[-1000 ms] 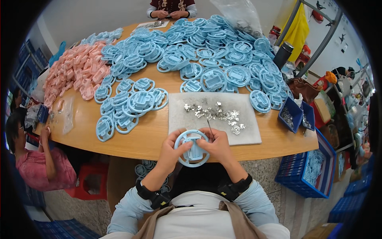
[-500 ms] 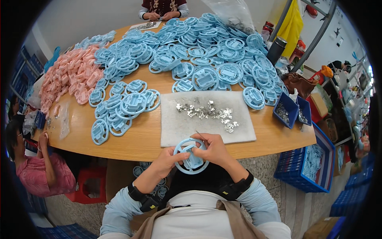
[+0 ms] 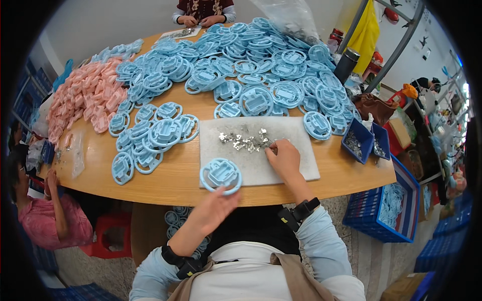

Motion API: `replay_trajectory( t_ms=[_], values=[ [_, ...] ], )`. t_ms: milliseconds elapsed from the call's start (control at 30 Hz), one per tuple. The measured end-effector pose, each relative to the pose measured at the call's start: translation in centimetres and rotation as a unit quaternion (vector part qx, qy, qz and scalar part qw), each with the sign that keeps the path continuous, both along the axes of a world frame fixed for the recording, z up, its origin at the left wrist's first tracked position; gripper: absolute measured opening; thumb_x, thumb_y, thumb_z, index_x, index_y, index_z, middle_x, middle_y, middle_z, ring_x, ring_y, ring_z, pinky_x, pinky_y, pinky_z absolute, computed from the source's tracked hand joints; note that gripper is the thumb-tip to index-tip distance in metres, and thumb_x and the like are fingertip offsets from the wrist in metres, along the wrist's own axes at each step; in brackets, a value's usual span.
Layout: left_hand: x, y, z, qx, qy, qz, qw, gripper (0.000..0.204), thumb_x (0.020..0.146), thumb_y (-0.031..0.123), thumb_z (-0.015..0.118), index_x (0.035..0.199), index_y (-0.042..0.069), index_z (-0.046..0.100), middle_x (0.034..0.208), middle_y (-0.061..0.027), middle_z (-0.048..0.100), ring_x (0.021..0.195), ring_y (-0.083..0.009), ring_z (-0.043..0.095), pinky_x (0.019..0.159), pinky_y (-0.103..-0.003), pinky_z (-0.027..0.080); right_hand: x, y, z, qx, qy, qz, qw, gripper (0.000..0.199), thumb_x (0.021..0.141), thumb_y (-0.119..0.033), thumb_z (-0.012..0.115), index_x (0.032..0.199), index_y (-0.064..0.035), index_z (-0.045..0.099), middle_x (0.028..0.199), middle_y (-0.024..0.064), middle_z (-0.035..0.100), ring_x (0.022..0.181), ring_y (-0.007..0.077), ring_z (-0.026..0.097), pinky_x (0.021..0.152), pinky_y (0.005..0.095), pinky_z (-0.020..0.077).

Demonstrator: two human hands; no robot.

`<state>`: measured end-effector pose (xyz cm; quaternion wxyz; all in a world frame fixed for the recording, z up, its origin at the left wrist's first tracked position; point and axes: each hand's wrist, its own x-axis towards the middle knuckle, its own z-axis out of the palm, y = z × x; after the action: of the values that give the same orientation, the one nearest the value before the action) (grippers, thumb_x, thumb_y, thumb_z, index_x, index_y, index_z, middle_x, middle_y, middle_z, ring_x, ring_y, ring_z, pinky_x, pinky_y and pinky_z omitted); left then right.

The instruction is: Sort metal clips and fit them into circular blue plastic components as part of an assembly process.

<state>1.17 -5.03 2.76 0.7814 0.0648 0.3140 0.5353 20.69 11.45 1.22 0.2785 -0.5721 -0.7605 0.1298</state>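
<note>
My left hand [image 3: 216, 213] is at the near edge of the table, slightly blurred, its fingertips on the near rim of a round light-blue plastic part [image 3: 221, 174]. That part has a ring-shaped rim and a boxy middle, and it is tilted over the left front corner of a white felt mat [image 3: 306, 170]. Over the mat, my right hand [image 3: 284, 159] has its fingers pinched together at the right end of a scatter of small silvery metal pieces [image 3: 246, 141]. What lies between those fingertips is hidden.
Light-blue parts [image 3: 165, 131] are heaped across the table, with pink ones [image 3: 85, 98] at left. Two blue bins [image 3: 357, 141] of metal bits sit at the right edge. A blue crate [image 3: 384, 205] stands below. Two people work nearby, one at far left [image 3: 55, 215], one opposite [image 3: 203, 12].
My hands have parted. The right one has moved forward and right to the metal pieces; the left one has let the blue part tilt forward, away from my lap toward the mat.
</note>
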Motion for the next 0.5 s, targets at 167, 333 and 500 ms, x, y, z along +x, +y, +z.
replay_trajectory(
  t_ms=[167, 333, 500],
  values=[
    [-2.0, -2.0, 0.8, 0.107, 0.265, -0.269, 0.92, 0.026, 0.092, 0.016, 0.058, 0.111, -0.001, 0.058, 0.107, -0.0123, 0.062, 0.096, -0.0201, 0.062, 0.085, -0.03, 0.049, 0.7, 0.3, -0.3, -0.034, 0.081, 0.04, 0.995, 0.013, 0.076, -0.016, 0.065, 0.077, -0.0028, 0.063, 0.078, 0.0137, 0.061, 0.072, 0.0307, 0.061, 0.065, 0.0409, 0.048],
    [-4.9, 2.1, 2.6, 0.396, 0.673, -0.115, 0.614, 0.055, 0.068, 0.024, 0.079, 0.116, 0.006, 0.057, 0.117, -0.0151, 0.054, 0.111, -0.0316, 0.051, 0.094, -0.04, 0.042, 1.9, -0.3, 3.4, -0.171, 0.09, 0.156, 0.969, 0.011, 0.076, -0.01, 0.06, 0.081, -0.001, 0.065, 0.073, 0.0172, 0.062, 0.072, 0.0329, 0.061, 0.068, 0.0423, 0.0481],
    [-5.8, 5.6, 1.1, 0.438, 0.752, -0.168, 0.462, 0.074, 0.06, 0.039, 0.081, 0.124, 0.013, 0.053, 0.139, -0.018, 0.035, 0.134, -0.0392, 0.023, 0.107, -0.052, 0.021, 0.9, -1.0, 2.2, -0.046, -0.037, 0.292, 0.955, 0.012, 0.077, -0.009, 0.062, 0.083, -0.0003, 0.067, 0.072, 0.0159, 0.062, 0.07, 0.0346, 0.06, 0.066, 0.0398, 0.0482]
  ],
)
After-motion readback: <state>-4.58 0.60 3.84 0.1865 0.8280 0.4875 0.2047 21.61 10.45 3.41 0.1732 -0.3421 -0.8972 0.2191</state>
